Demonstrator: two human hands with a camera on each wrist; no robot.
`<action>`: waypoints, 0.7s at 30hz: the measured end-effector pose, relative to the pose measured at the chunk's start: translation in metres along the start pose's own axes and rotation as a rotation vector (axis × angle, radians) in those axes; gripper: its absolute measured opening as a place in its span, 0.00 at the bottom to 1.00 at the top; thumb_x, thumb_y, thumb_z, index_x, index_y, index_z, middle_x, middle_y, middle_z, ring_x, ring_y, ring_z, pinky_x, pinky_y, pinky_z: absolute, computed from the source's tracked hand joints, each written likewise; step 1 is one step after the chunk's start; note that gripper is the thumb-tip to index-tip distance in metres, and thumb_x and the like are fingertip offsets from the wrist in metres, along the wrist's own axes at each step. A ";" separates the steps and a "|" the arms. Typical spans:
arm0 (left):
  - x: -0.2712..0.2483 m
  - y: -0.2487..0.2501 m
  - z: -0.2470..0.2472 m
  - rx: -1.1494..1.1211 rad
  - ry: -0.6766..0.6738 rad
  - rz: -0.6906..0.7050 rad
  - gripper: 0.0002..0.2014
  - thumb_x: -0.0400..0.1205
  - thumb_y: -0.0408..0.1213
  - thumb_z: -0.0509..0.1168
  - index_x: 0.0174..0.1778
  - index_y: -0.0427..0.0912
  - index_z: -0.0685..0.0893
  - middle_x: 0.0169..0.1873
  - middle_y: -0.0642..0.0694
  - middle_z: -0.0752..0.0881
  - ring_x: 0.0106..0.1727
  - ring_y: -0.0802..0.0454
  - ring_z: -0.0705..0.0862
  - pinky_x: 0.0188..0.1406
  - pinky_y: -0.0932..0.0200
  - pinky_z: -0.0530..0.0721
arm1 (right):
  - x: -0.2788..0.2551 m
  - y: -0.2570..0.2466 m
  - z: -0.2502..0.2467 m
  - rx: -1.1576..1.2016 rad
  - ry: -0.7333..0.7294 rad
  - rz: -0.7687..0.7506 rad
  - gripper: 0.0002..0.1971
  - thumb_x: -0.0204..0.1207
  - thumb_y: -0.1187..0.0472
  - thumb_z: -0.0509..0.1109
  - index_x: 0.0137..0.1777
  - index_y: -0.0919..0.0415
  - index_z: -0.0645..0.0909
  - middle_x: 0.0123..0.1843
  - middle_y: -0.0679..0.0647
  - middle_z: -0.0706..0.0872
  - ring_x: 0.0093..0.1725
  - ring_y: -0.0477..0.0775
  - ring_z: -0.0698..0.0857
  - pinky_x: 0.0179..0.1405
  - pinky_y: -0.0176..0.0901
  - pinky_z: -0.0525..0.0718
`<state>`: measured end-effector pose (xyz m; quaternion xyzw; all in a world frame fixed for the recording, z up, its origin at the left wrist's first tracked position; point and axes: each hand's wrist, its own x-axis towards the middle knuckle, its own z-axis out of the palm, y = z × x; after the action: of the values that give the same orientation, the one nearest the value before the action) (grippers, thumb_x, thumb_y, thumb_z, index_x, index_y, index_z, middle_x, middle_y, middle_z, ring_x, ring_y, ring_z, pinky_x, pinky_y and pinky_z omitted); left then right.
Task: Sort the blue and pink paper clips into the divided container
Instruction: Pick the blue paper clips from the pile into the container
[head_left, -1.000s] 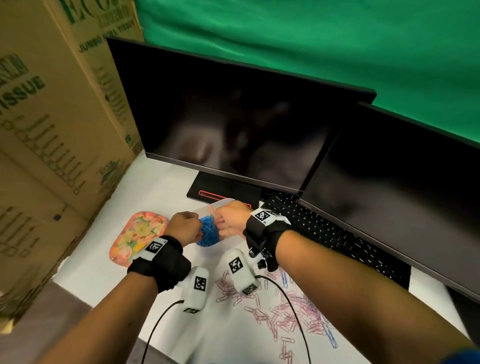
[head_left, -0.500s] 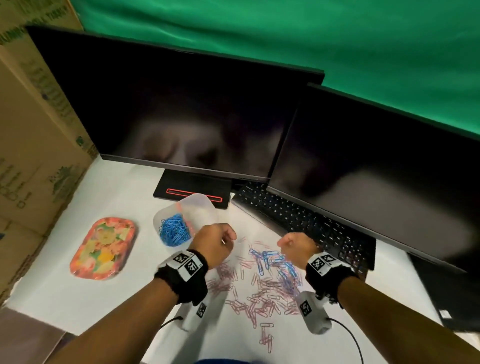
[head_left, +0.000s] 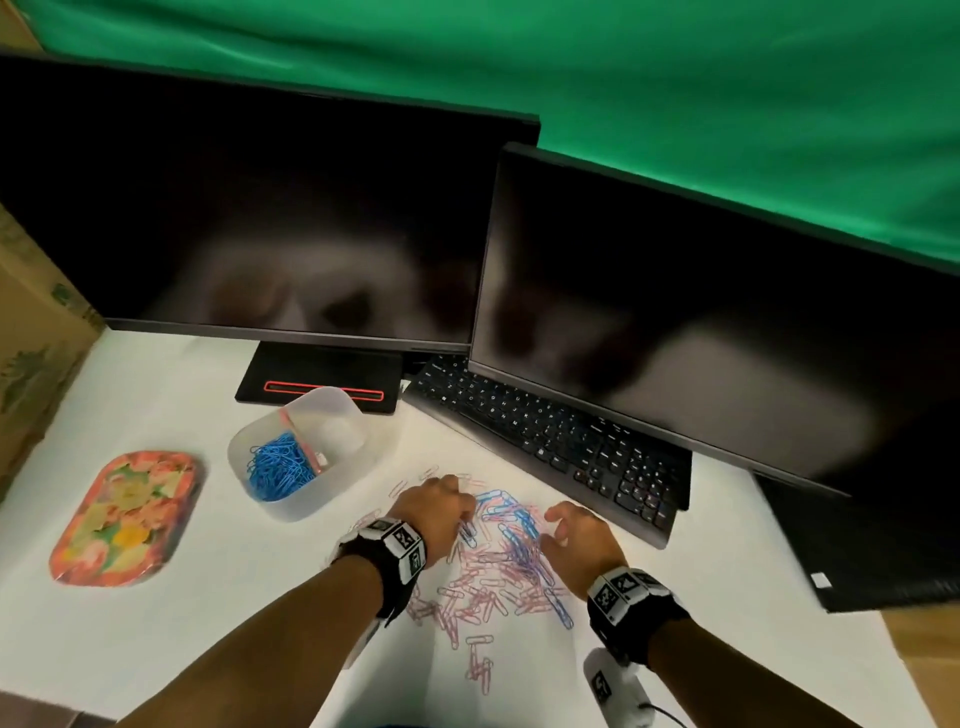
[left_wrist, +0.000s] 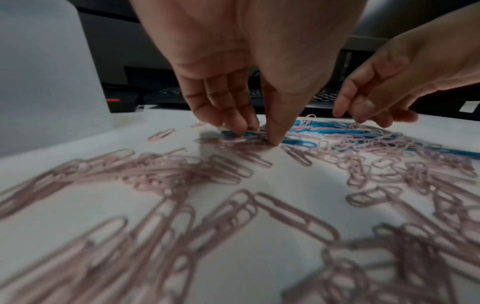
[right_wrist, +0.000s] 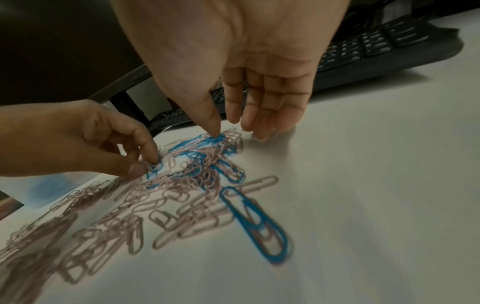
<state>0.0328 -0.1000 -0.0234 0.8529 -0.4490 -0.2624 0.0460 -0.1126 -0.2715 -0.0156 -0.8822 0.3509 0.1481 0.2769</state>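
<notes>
A translucent divided container (head_left: 347, 470) stands left of centre; its left compartment holds blue paper clips (head_left: 278, 467). A loose pile of pink and blue clips (head_left: 498, 571) lies on the white table in front of me. My left hand (head_left: 465, 525) reaches down into the pile's left side. In the left wrist view its thumb and fingers (left_wrist: 241, 125) pinch a blue clip (left_wrist: 250, 134). My right hand (right_wrist: 226, 128) hovers over the pile's far right end with fingers nearly straight, and its thumb tip touches a cluster of blue clips (right_wrist: 205, 142). It holds nothing.
A flowery orange tray (head_left: 127, 519) lies at the left. A black keyboard (head_left: 550, 436) and two dark monitors (head_left: 291, 218) stand just behind the pile. Cardboard boxes (head_left: 36, 353) line the left edge. A black laptop (head_left: 872, 545) sits at the right.
Both hands left the container and came back over the loose pile. The fists have loosened and dropped onto the clips. The left fingers now pinch a blue clip.
</notes>
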 end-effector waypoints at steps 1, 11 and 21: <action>-0.002 0.000 0.002 -0.012 0.022 -0.011 0.13 0.79 0.36 0.61 0.57 0.53 0.81 0.59 0.48 0.78 0.61 0.44 0.79 0.55 0.52 0.81 | 0.002 -0.001 0.000 0.007 0.007 -0.004 0.15 0.76 0.54 0.69 0.62 0.52 0.78 0.55 0.52 0.86 0.52 0.50 0.84 0.54 0.40 0.82; -0.023 -0.004 0.008 -0.362 0.249 -0.166 0.05 0.78 0.35 0.60 0.43 0.49 0.80 0.41 0.48 0.86 0.46 0.45 0.85 0.43 0.56 0.82 | 0.015 -0.013 0.011 -0.125 0.033 -0.094 0.09 0.80 0.52 0.65 0.53 0.53 0.83 0.54 0.53 0.83 0.51 0.52 0.85 0.48 0.39 0.81; -0.017 -0.019 0.004 -1.274 0.333 -0.436 0.10 0.82 0.23 0.60 0.43 0.40 0.83 0.35 0.41 0.86 0.33 0.46 0.88 0.35 0.57 0.85 | 0.011 0.014 0.003 0.239 0.008 -0.056 0.08 0.77 0.62 0.68 0.37 0.51 0.83 0.38 0.49 0.88 0.38 0.49 0.86 0.36 0.32 0.83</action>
<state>0.0371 -0.0745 -0.0254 0.7592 -0.0127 -0.3440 0.5524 -0.1148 -0.2839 -0.0282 -0.8530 0.3424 0.0937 0.3826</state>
